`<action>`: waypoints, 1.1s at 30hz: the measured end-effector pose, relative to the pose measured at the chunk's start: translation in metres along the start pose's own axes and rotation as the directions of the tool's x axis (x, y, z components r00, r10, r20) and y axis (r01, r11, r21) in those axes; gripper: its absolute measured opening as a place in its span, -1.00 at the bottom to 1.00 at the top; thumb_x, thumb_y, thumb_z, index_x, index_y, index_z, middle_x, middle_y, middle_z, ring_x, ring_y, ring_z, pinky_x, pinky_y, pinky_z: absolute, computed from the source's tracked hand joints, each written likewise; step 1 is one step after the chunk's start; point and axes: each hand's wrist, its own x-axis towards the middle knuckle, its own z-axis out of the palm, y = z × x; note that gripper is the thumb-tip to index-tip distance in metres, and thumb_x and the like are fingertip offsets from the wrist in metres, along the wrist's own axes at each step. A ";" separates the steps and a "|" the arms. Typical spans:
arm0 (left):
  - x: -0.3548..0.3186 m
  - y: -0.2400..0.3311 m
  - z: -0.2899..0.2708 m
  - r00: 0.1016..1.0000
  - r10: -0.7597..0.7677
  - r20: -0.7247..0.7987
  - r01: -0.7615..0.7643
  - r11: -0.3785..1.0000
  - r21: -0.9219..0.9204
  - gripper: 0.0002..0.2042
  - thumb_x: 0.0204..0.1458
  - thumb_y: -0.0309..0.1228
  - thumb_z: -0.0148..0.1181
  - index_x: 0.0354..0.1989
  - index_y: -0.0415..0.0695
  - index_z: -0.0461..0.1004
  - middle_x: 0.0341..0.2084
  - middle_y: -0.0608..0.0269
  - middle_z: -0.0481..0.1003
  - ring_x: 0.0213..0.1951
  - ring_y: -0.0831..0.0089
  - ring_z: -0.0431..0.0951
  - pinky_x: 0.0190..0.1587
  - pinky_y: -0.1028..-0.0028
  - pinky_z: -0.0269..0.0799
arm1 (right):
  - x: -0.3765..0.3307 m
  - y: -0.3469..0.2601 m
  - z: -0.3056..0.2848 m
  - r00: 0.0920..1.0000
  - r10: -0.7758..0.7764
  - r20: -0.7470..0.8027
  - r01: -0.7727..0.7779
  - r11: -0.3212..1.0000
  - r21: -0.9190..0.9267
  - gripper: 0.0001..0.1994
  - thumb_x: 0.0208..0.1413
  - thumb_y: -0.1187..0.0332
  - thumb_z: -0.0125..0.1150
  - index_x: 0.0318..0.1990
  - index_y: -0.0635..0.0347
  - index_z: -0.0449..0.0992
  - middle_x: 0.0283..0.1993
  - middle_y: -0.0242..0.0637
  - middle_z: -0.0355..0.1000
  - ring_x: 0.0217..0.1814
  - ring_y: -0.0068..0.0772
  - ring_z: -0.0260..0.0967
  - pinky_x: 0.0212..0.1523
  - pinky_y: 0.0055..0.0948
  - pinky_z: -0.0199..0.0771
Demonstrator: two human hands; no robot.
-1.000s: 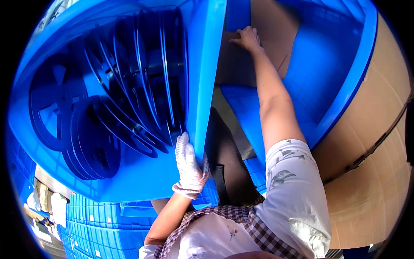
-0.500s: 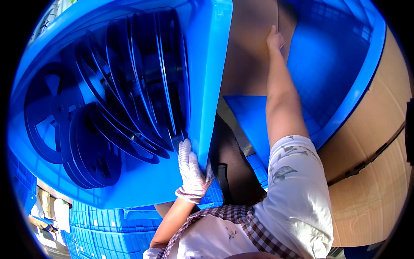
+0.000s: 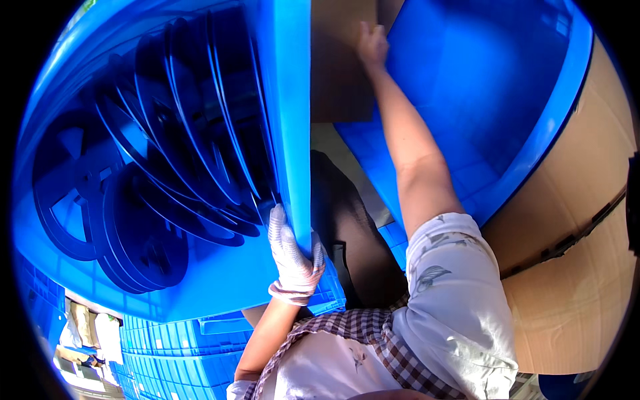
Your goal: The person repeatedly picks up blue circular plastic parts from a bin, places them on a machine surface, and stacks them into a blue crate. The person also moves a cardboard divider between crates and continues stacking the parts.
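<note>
My left hand (image 3: 292, 260), in a white knitted glove, grips the near right rim of a large blue bin (image 3: 294, 133), its fingers inside and thumb outside. Several dark reels (image 3: 148, 223), disc-shaped with cut-out openings, stand on edge and lean against one another in this bin. My bare right hand (image 3: 373, 48) reaches far forward and pinches the right edge of a brown cardboard sheet (image 3: 343, 80). The sheet hangs between the reel bin and a second blue bin (image 3: 460, 87) on the right. Its far end is cut off by the picture's upper edge.
Tan cardboard (image 3: 567, 247) wraps round the outside of the right bin, with a dark torn slit across it. Blue ribbed crates (image 3: 183, 353) are stacked below the reel bin at the lower left. My dark-clad leg (image 3: 340, 227) stands between the bins.
My right hand and the cardboard sheet have moved left, toward the reel bin. That bin's right wall appears further left and steeper. My left hand keeps its grip on the rim.
</note>
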 end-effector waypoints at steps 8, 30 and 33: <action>0.001 0.006 -0.004 1.000 0.016 0.004 -0.016 0.999 -0.036 -0.23 -0.10 -0.65 0.18 0.33 -0.22 -0.04 0.18 -0.34 0.17 0.12 -0.24 0.32 0.13 0.06 0.28 | 0.026 0.078 0.021 0.997 -0.047 0.066 0.062 0.970 -0.237 -0.09 -0.32 -0.26 0.41 0.04 0.34 0.32 0.05 0.03 0.32 0.13 0.15 0.28 0.11 -0.09 0.35; 0.021 -0.058 0.037 0.996 0.021 -0.084 -0.011 0.992 0.125 -0.33 -0.06 -0.55 0.15 0.28 -0.27 0.05 0.19 -0.20 0.16 0.17 -0.16 0.22 0.26 0.04 0.11 | -0.116 -0.114 -0.070 0.853 -0.468 -0.231 0.503 0.854 0.128 -0.63 -0.02 0.25 0.34 -0.17 0.18 0.29 -0.27 0.10 0.48 -0.20 0.24 0.43 -0.24 -0.01 0.42; 0.009 -0.061 0.023 1.000 -0.024 -0.010 0.025 0.984 0.176 -0.33 -0.03 -0.48 0.18 0.28 -0.29 0.06 0.14 -0.21 0.24 0.13 -0.14 0.29 0.19 0.13 0.22 | -0.141 -0.137 -0.132 0.797 -0.538 -0.276 0.564 0.826 0.019 -0.64 0.01 0.29 0.28 -0.11 0.17 0.30 -0.29 0.09 0.48 -0.22 0.24 0.43 -0.27 0.00 0.41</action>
